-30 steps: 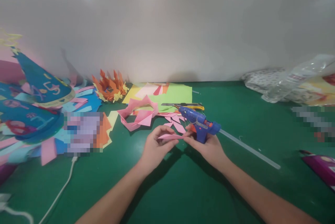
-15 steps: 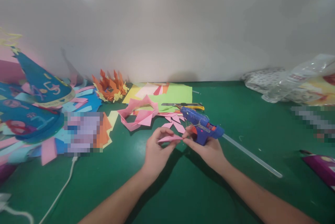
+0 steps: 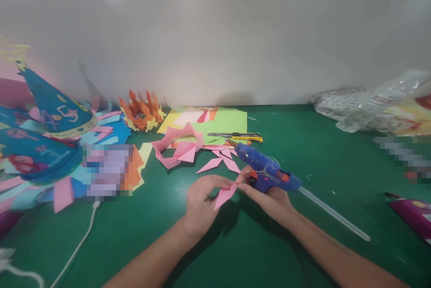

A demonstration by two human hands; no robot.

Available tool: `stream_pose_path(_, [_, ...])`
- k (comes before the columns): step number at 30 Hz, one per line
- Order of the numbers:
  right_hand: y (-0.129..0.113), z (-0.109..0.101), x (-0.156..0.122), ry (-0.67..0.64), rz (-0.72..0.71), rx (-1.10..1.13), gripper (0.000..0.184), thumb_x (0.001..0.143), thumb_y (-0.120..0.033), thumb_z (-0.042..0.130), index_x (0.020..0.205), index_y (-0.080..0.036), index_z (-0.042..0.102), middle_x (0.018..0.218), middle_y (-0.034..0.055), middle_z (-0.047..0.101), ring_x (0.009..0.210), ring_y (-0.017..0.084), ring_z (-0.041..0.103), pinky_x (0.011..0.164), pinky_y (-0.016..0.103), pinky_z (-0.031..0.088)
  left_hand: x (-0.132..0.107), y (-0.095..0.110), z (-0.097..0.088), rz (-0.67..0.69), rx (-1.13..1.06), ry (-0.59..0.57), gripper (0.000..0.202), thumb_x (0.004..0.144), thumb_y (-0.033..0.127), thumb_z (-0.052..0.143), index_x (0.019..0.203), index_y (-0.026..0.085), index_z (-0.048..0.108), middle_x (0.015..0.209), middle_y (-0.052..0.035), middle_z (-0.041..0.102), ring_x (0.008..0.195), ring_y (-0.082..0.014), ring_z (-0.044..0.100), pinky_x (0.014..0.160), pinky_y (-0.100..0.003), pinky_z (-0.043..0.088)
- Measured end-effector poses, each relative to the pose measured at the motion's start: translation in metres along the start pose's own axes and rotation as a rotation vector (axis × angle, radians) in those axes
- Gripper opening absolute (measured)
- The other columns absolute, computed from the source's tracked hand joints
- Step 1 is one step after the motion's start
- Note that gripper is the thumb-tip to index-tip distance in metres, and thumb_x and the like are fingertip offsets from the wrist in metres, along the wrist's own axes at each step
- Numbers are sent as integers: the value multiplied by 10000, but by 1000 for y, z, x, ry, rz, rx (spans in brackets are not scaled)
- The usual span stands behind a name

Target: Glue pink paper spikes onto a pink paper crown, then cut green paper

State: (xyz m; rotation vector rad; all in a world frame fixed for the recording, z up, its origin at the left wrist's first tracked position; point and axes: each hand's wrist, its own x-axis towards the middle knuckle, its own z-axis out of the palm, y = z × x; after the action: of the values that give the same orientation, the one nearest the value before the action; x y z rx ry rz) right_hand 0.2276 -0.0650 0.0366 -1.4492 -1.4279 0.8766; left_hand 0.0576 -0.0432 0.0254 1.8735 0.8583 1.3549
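Paper now tilted down, pinched by left hand fingers; right hand grips glue gun, lower.

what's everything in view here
paper piece: 1, pink, pinched between both hands
glue gun: 1, blue, in right hand
glue stick: 1, clear, at gun's rear
utility knife: 1, yellow and black, behind gun
paper scraps: several, pink, centre table
paper sheets: a few, green and yellow, behind scraps
spiky paper craft: 1, orange, left of sheets
cone hats: 2+, blue, far left
cable: 1, white, near left
bottle: 1, clear, far right
table: 1, green
left hand: holds paper piece
right hand: holds glue gun, touches paper piece
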Motion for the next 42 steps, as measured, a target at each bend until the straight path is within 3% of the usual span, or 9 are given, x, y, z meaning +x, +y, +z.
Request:
stream_pose_path(8, [0, 0, 2, -80, 22, 67, 202, 754, -398, 583, 778, -207, 645, 819, 51, 653, 785, 211, 607, 790, 382, 527, 7, 1, 4, -232, -223, 47, 79, 686, 221, 707, 681, 189, 635, 797, -48, 685, 743, -165, 636, 670, -266, 503])
stream_pose_path(14, [-5, 4, 2, -54, 44, 110, 201, 740, -369, 581, 842, -199, 617, 825, 45, 664, 796, 216, 630, 785, 383, 525, 10, -1, 4, -340, -275, -13, 129, 649, 213, 735, 754, 187, 665, 774, -30, 672, 727, -147, 617, 685, -250, 493])
stream_pose_path(17, [-4, 5, 5, -23, 42, 125, 222, 716, -371, 608, 854, -197, 598, 775, 39, 662, 746, 209, 632, 733, 368, 533, 13, -3, 4, -346, -334, -63, 59, 672, 214, 714, 686, 175, 673, 731, -30, 657, 702, -137, 595, 664, -244, 479])
stream_pose_path(21, [-1, 4, 10, 34, 71, 151, 284, 687, -349, 659, 903, -193, 562, 750, 19, 664, 745, 193, 634, 766, 360, 522, 17, -3, 5, -536, -453, 0, 105, 666, 249, 720, 660, 158, 668, 700, -20, 638, 649, -114, 568, 612, -224, 464])
stream_pose_path(25, [2, 4, 11, 3, 89, 175, 316, 675, -365, 677, 909, -185, 564, 745, 17, 670, 716, 183, 634, 756, 356, 523, 18, -1, 4, -681, -555, 17, 162, 655, 294, 730, 696, 157, 653, 685, -9, 645, 636, -106, 564, 635, -231, 466])
stream_pose_path(28, [3, 6, 11, 27, 100, 163, 318, 677, -383, 677, 903, -184, 573, 754, 21, 666, 721, 182, 633, 752, 348, 519, 18, -2, 5, -690, -573, 13, 170, 630, 287, 748, 679, 155, 653, 687, -3, 638, 645, -104, 561, 634, -225, 458])
stream_pose_path(34, [6, 6, 12, -2, 98, 157, 312, 690, -396, 674, 900, -188, 572, 750, 14, 642, 708, 171, 615, 721, 323, 512, 17, -4, 6, -567, -553, -31, 101, 659, 235, 729, 664, 154, 668, 706, -8, 626, 662, -98, 552, 624, -212, 450])
stream_pose_path(42, [8, 5, 11, -47, 101, 171, 229, 716, -371, 665, 824, -190, 576, 719, -8, 588, 653, 136, 540, 663, 280, 473, 15, -5, 8, -534, -542, 15, 101, 675, 237, 717, 666, 154, 660, 754, -7, 607, 698, -102, 553, 649, -217, 453])
